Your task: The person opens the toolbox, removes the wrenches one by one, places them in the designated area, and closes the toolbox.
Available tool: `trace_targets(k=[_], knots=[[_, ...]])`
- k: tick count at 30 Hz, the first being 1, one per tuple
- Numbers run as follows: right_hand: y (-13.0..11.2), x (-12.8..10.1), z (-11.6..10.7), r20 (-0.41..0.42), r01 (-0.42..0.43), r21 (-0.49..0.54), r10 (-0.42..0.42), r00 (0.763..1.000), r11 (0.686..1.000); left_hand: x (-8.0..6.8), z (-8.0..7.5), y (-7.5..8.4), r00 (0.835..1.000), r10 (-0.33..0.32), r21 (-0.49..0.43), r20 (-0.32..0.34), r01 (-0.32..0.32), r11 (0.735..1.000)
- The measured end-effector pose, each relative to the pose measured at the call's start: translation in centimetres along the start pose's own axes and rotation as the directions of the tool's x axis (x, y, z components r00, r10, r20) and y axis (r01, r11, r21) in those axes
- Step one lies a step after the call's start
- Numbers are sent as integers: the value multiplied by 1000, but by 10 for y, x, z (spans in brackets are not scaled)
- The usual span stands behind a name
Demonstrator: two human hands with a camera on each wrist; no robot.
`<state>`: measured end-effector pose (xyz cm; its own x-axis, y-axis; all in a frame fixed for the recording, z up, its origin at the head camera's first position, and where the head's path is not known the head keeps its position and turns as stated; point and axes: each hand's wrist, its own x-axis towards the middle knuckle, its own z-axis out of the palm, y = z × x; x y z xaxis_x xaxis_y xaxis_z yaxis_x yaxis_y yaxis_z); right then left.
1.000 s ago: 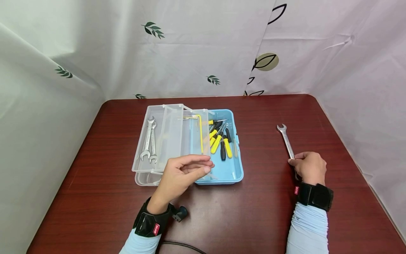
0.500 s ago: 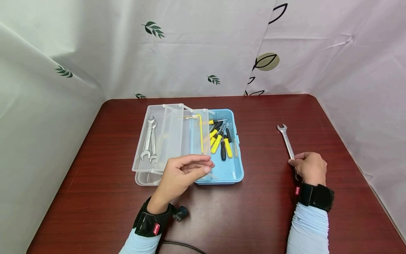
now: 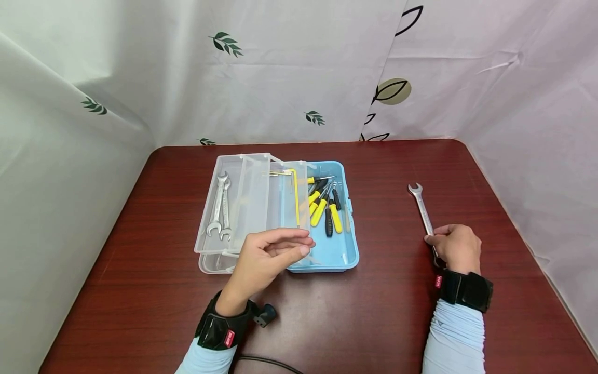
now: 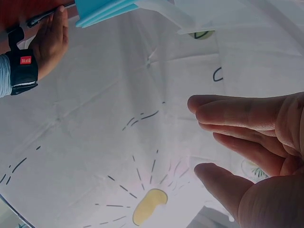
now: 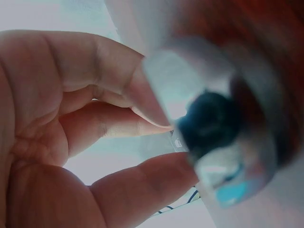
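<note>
Wrenches [image 3: 219, 206] sit in the clear tray [image 3: 233, 208], your left hand [image 3: 268, 255] hovers slack by the blue toolbox [image 3: 334, 249], right hand [image 3: 455, 244] pinches the bench wrench [image 3: 422, 208] at its tail, so lifting could tip and drop it.

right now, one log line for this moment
right hand grips wrench on table | left hand open over toolbox
</note>
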<state>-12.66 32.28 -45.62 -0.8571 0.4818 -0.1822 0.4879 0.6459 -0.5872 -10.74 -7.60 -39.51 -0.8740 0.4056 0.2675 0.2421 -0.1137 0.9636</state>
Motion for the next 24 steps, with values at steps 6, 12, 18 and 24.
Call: trace_targets(k=[6, 12, 18, 24], knots=[[1, 0, 0, 11, -19, 3, 19, 1000, 1000, 0, 0, 1, 1000, -5, -1, -4, 5, 1000], [-1, 1, 0, -24, 10, 13, -10, 1000, 1000, -1, -1, 0, 1000, -4, -3, -5, 4, 1000], [-5, 2, 3, -42, 58, 25, -57, 998, 998, -1, -1, 2, 1000, 0, -8, -6, 0, 1000], [-10, 2, 7, -47, 113, 39, -111, 993, 993, -1, -1, 1, 1000, 8, -12, -11, -8, 1000]])
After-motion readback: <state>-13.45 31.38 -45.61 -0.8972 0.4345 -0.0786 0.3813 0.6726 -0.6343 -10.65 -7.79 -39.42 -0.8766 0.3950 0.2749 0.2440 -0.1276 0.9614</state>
